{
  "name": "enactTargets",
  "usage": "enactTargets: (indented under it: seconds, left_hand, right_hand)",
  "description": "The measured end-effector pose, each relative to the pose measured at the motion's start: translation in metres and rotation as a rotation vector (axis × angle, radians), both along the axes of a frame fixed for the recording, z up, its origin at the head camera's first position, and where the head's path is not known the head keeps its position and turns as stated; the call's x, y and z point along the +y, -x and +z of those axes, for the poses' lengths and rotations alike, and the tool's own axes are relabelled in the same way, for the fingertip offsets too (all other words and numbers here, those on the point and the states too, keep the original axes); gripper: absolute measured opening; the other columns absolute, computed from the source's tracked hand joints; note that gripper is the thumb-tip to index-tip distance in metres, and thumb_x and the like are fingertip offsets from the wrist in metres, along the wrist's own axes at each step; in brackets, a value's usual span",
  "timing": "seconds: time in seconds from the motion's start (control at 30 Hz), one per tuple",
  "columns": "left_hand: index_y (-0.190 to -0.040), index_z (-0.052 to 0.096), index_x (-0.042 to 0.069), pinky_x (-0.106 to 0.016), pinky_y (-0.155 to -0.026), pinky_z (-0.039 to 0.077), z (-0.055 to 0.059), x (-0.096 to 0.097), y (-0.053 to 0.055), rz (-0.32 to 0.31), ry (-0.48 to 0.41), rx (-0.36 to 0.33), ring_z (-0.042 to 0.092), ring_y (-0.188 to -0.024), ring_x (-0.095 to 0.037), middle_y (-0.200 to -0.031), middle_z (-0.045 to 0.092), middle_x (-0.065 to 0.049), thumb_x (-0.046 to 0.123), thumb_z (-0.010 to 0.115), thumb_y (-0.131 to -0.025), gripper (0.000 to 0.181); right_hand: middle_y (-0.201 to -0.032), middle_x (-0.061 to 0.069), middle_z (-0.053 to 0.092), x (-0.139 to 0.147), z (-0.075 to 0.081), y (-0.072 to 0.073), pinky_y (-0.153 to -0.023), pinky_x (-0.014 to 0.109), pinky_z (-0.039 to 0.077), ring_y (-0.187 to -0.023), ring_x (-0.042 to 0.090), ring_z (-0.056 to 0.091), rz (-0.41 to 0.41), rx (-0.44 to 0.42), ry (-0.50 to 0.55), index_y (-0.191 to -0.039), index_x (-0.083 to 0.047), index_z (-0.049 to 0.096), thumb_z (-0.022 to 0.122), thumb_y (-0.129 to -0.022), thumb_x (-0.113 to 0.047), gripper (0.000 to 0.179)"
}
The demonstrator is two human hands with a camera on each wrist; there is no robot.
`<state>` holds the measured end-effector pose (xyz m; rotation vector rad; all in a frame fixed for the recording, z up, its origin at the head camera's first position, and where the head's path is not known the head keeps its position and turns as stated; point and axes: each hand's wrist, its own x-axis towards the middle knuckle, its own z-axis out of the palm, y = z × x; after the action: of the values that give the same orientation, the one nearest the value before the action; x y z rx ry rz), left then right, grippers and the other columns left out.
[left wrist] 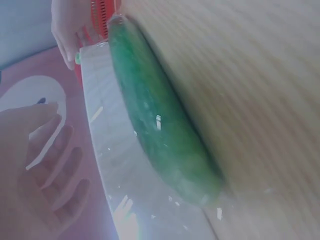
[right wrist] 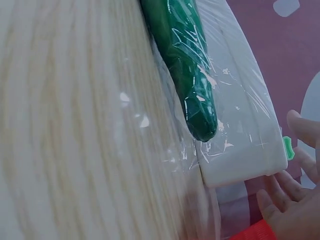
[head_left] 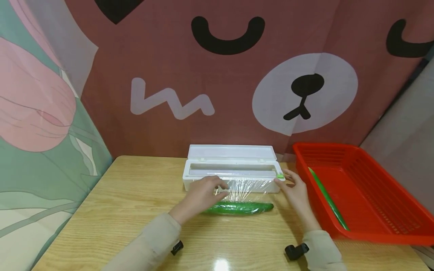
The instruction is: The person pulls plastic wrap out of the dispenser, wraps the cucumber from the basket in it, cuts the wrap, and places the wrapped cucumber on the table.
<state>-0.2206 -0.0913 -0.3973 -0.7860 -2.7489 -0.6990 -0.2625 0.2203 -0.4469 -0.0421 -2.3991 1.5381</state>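
A green cucumber wrapped in clear plastic film lies on the table in front of a white cling-film dispenser. The film runs from the dispenser's front down over the cucumber. Over the film, near the dispenser's front wall, my left hand hovers with loosely bent, parted fingers, holding nothing. My right hand is at the dispenser's right end, thumb and fingers spread around the corner by the green slider. In the right wrist view, its fingers reach beside that end, close to the slider.
The dispenser's lid stands raised at the back, with a film roll inside. A red plastic basket to the right holds a long green item. A printed curtain hangs behind the wooden table.
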Motion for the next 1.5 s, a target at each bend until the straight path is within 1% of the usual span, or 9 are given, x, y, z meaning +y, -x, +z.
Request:
enactTargets:
  seconds: [0.23,0.4,0.63,0.77,0.93,1.13,1.33,1.43,1.5]
  left_hand:
    - [-0.106,0.075,0.023,-0.026,-0.072,0.051,0.008,0.022,0.009,-0.033,0.013,-0.013,0.063,-0.092,-0.009,-0.099,0.069,0.012,0.034,0.07,-0.093,0.017]
    - [-0.106,0.075,0.026,-0.025,-0.069,0.05,0.012,0.04,0.015,-0.053,0.041,0.025,0.063,-0.092,-0.007,-0.099,0.069,0.014,0.036,0.069,-0.094,0.017]
    - [-0.106,0.075,0.026,-0.023,-0.074,0.051,0.017,0.062,0.023,-0.103,0.043,0.065,0.064,-0.094,-0.005,-0.1,0.07,0.015,0.034,0.07,-0.093,0.016]
    - [-0.108,0.074,0.026,-0.023,-0.078,0.05,0.018,0.076,0.029,-0.121,0.056,0.053,0.064,-0.097,-0.005,-0.102,0.07,0.015,0.035,0.069,-0.094,0.017]
    - [-0.112,0.073,0.025,-0.023,-0.083,0.05,0.016,0.093,0.036,-0.145,0.066,0.037,0.062,-0.102,-0.006,-0.106,0.069,0.014,0.035,0.067,-0.096,0.019]
    - [-0.116,0.072,0.025,-0.022,-0.088,0.048,0.014,0.112,0.045,-0.145,0.069,0.04,0.06,-0.107,-0.006,-0.113,0.068,0.012,0.034,0.067,-0.096,0.022]
    - [-0.121,0.071,0.025,-0.022,-0.091,0.047,0.009,0.13,0.056,-0.141,0.091,0.046,0.06,-0.11,-0.007,-0.119,0.067,0.012,0.036,0.068,-0.095,0.028]
    - [-0.123,0.07,0.025,-0.022,-0.091,0.047,0.007,0.14,0.06,-0.137,0.1,0.039,0.059,-0.11,-0.007,-0.12,0.067,0.012,0.037,0.067,-0.096,0.03]
    - [-0.122,0.07,0.026,-0.02,-0.089,0.047,0.006,0.147,0.063,-0.122,0.096,0.041,0.059,-0.109,-0.007,-0.119,0.067,0.013,0.036,0.067,-0.096,0.029]
  right_hand:
    - [-0.13,0.028,0.057,0.001,0.001,-0.001,-0.072,0.012,0.046,-0.113,0.04,0.059,0.028,-0.044,0.016,-0.139,0.0,0.052,0.075,-0.09,-0.011,0.055]
    - [-0.135,0.029,0.052,0.001,0.002,-0.001,-0.069,0.012,0.048,-0.113,0.044,0.057,0.056,-0.052,0.037,-0.14,0.003,0.051,0.075,-0.089,-0.006,0.057]
    - [-0.135,0.028,0.052,0.0,0.001,0.002,-0.068,0.011,0.049,-0.113,0.044,0.057,0.064,-0.036,0.048,-0.137,0.005,0.052,0.076,-0.087,-0.002,0.056]
    - [-0.135,0.028,0.052,0.0,-0.001,0.003,-0.07,0.01,0.048,-0.114,0.043,0.056,0.063,-0.039,0.061,-0.136,0.006,0.053,0.075,-0.088,-0.003,0.054]
    - [-0.131,0.028,0.053,0.004,-0.004,0.003,-0.072,0.011,0.049,-0.113,0.041,0.056,0.078,-0.05,0.078,-0.137,0.004,0.053,0.074,-0.089,-0.006,0.053]
    - [-0.133,0.026,0.053,0.003,-0.005,0.003,-0.073,0.013,0.05,-0.109,0.033,0.058,0.082,-0.042,0.086,-0.136,0.004,0.053,0.075,-0.089,-0.006,0.053]
    - [-0.134,0.025,0.052,0.001,-0.005,0.002,-0.073,0.012,0.049,-0.111,0.034,0.056,0.072,-0.052,0.09,-0.136,0.004,0.053,0.073,-0.09,-0.005,0.051]
    - [-0.134,0.024,0.053,0.001,-0.004,0.001,-0.073,0.014,0.05,-0.108,0.027,0.058,0.056,-0.055,0.103,-0.135,0.004,0.054,0.072,-0.09,-0.002,0.05]
    - [-0.133,0.024,0.053,0.002,-0.005,0.001,-0.072,0.014,0.051,-0.104,0.022,0.059,0.045,-0.061,0.11,-0.135,0.004,0.054,0.071,-0.089,0.0,0.049]
